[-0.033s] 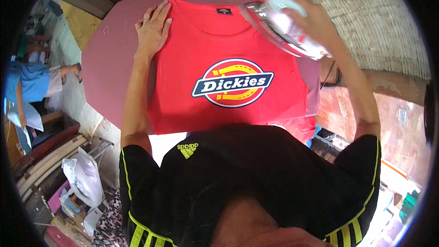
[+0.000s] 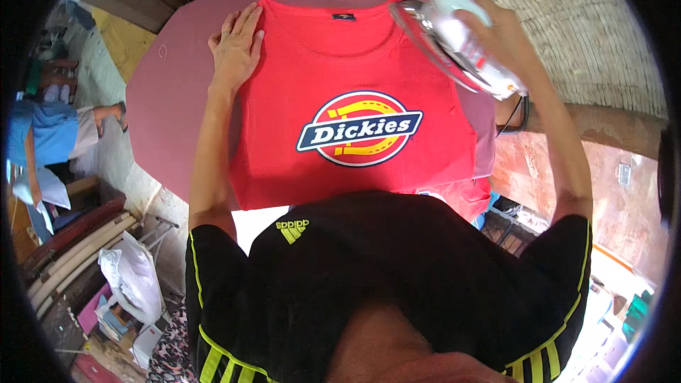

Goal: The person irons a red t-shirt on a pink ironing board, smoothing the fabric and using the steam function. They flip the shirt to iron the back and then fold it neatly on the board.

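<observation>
A red sleeveless shirt with a printed yellow, white and blue emblem lies spread over a dull purple padded ironing surface. Flat on the left shoulder strap rests my left hand, its fingers stretched out and pointing away from me. My right hand is wrapped round the handle of a white iron, slightly blurred. The iron is over the right shoulder strap and armhole, covering part of them. The shirt's lower part hangs over the near edge, partly hidden by my body.
Beyond the board on the right is a woven mat wall. A dark cord hangs below the iron. On the left are another person in blue, a white plastic bag and stacked poles.
The iron and my right hand have shifted a little to the right, showing more of the strap's inner edge. My left hand has stayed nearly in place.
</observation>
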